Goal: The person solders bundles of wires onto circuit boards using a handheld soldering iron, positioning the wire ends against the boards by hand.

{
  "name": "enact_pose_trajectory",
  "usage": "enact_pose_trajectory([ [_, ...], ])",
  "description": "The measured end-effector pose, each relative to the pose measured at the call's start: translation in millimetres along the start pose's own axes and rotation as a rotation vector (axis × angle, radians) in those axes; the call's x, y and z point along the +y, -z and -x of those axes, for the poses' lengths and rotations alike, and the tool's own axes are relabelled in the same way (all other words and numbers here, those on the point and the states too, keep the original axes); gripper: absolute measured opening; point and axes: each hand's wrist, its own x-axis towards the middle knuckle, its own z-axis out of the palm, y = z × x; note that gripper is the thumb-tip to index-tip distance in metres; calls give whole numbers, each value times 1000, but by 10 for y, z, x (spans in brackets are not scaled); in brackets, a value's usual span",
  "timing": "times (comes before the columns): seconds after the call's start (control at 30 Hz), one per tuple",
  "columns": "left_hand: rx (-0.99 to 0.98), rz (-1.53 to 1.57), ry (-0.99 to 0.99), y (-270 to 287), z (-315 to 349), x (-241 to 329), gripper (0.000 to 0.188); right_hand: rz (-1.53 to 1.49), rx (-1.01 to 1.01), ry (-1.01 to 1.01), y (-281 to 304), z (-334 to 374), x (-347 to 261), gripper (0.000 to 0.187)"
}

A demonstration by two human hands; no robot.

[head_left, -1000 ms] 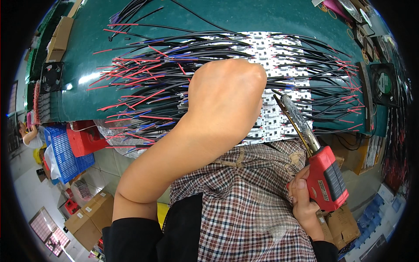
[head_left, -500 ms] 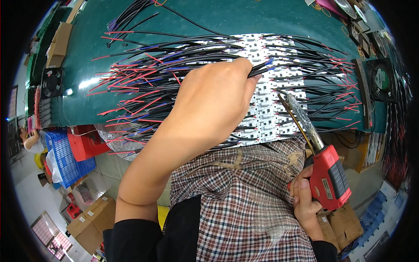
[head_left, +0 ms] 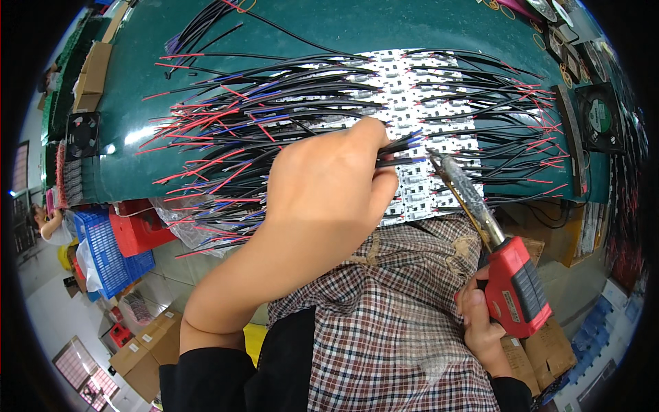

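My left hand (head_left: pixel 329 178) is closed around several black wires (head_left: pixel 405 142) whose blue ends stick out to the right of its fingers. It hovers over a panel of small white circuit boards (head_left: pixel 417 180) on the table. In my right hand (head_left: pixel 480 316) is a red and black soldering gun (head_left: pixel 515 285), gripped by its handle. The gun's tip reaches the boards just right of the held wires; whether it touches one is too small to tell. Rows of black wires with red ends (head_left: pixel 213 123) fan out left of the panel, and more (head_left: pixel 528 137) lie to its right.
The green tabletop (head_left: pixel 329 27) carries a loose bundle of wires (head_left: pixel 199 31) at the far left. Small fans (head_left: pixel 83 134) (head_left: pixel 600 118) stand near both table ends. Beside the table are a blue crate (head_left: pixel 110 257) and a red box (head_left: pixel 141 226). Another person (head_left: pixel 58 226) is at the far left.
My left hand has come nearer to me and slightly left, with the wires in it. The soldering gun's tip has shifted slightly left and down over the boards.
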Motion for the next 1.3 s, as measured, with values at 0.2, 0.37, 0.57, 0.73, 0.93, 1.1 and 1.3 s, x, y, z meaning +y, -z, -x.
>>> enact_pose_trajectory([
  [0.2,97,-102,-69,-169,20,-55,13,113,-43,-123,17,50,-27,29],
  [0.37,121,-122,-96,-223,-16,-47,13,121,-5,-203,-32,-61,-65,20],
  [0.57,115,-158,-107,-226,-22,-40,13,101,27,-116,-82,-128,-60,20],
  [0.73,103,-158,-137,-231,-39,-57,14,164,38,-76,-103,-120,-21,21],
  [0.93,93,-167,-147,-240,-46,-59,13,119,14,-90,-118,-156,-74,21],
  [1.1,94,-161,-139,-236,-42,-67,13,118,23,-144,-96,-63,-43,25],
  [1.3,87,-177,-140,-243,-48,-64,13,57,33,-212,-49,58,25,37],
])
